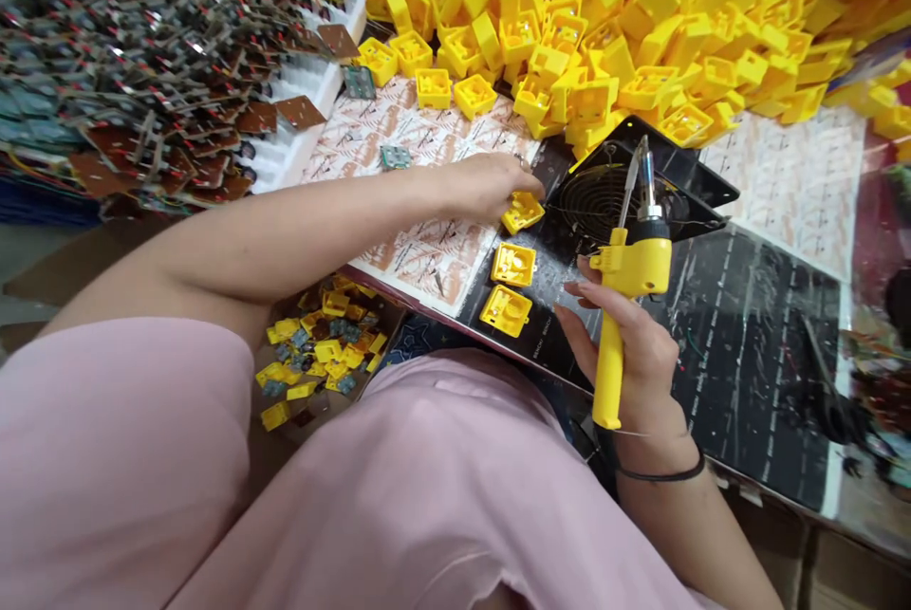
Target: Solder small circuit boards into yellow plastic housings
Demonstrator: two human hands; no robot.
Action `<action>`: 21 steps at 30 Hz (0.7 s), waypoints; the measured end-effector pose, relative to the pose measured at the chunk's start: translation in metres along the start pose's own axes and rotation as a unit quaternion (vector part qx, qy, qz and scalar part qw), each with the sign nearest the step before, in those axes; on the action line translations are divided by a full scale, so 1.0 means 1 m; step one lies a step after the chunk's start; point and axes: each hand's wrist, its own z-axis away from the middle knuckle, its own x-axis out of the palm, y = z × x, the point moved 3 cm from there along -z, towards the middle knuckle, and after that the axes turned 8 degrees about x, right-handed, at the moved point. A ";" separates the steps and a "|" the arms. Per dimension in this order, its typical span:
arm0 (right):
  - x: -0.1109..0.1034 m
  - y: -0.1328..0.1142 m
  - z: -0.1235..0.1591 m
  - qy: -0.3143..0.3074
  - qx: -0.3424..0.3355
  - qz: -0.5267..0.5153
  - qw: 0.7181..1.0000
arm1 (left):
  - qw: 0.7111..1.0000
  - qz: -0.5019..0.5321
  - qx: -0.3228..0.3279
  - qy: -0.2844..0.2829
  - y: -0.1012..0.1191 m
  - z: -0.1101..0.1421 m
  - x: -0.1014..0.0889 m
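Right hand (637, 344) loosely wrapped around a yellow soldering gun (630, 278), left hand (491, 185) curled down over a small yellow case (523, 212) near the centre of the frame.
The right thumb and fingers are partly spread, the gun's tip pointing up the frame over a black fan (604, 202); the left fingers touch the case, but whether they pinch it cannot be told. Two more open yellow cases (510, 287) sit just below it on the desk (754, 354), near its front edge. A small green circuit board (396, 157) lies left of the left hand, yellow cases are heaped across the top, brown and green boards (163, 69) crowd the upper left, and black scissors (829, 401) lie at the right.
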 end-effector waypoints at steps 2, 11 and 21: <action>-0.002 0.004 0.004 0.001 0.007 0.009 1.000 | 1.000 0.001 0.029 -0.001 -0.001 0.000 -0.002; 0.011 -0.004 0.005 -0.064 -0.065 0.003 0.996 | 0.997 0.054 -0.024 0.040 0.020 0.016 0.003; 0.015 0.004 0.014 -0.050 -0.034 -0.034 0.998 | 0.984 -0.131 -0.119 0.034 -0.020 0.107 -0.023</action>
